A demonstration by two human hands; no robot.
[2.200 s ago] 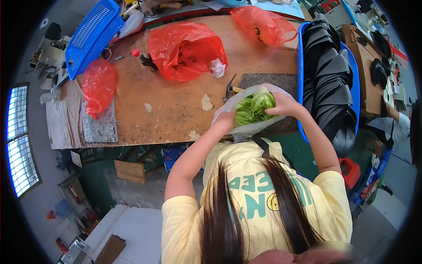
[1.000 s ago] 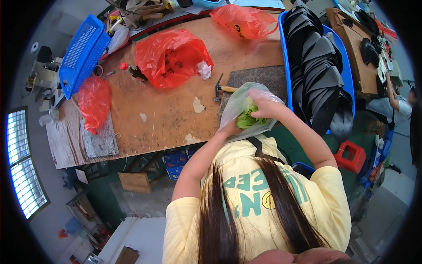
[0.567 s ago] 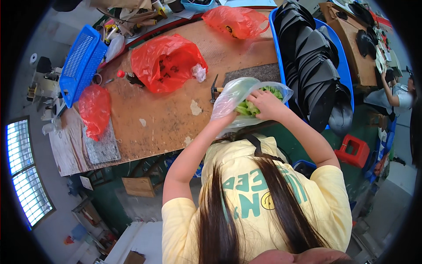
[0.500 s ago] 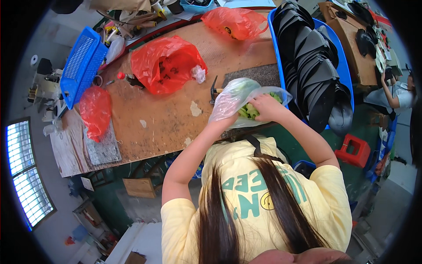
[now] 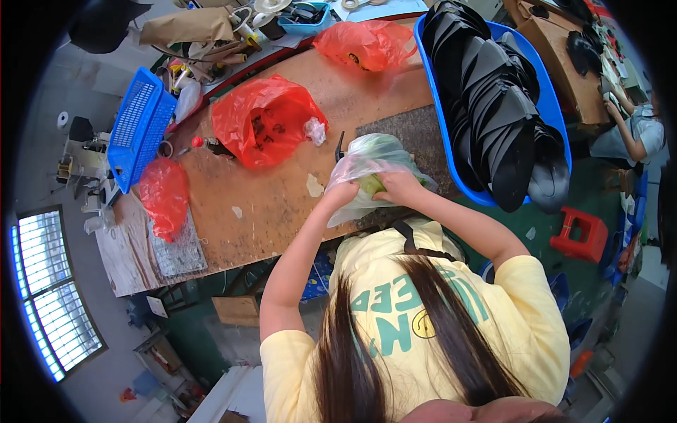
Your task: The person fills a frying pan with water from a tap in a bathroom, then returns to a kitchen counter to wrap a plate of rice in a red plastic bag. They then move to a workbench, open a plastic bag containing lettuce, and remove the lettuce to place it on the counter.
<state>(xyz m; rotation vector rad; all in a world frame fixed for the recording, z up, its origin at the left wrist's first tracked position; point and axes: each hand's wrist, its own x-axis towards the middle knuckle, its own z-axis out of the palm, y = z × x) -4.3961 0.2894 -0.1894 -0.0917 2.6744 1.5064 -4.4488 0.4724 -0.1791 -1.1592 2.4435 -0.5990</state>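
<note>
Hands meet at the desk's [image 5: 282, 211] near edge: the left hand [image 5: 343, 194] grips the clear plastic bag [image 5: 374, 163] by its side, the right hand [image 5: 396, 185] closes on green pieces [image 5: 370, 185] at its mouth. Bagging looks underway, the bag unsealed. Beyond lie red bags [image 5: 264, 120] and a blue tub of black soles [image 5: 493, 99].

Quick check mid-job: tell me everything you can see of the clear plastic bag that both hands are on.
The clear plastic bag is thin, crinkled, see-through film, bunched up with green pieces inside, too small to identify. It sits at the near edge of the wooden workbench, partly over a dark grey mat. The left hand grips its left side; the right hand presses on its front, over the green contents. Its top stands puffed up; open or closed is unclear.
</note>
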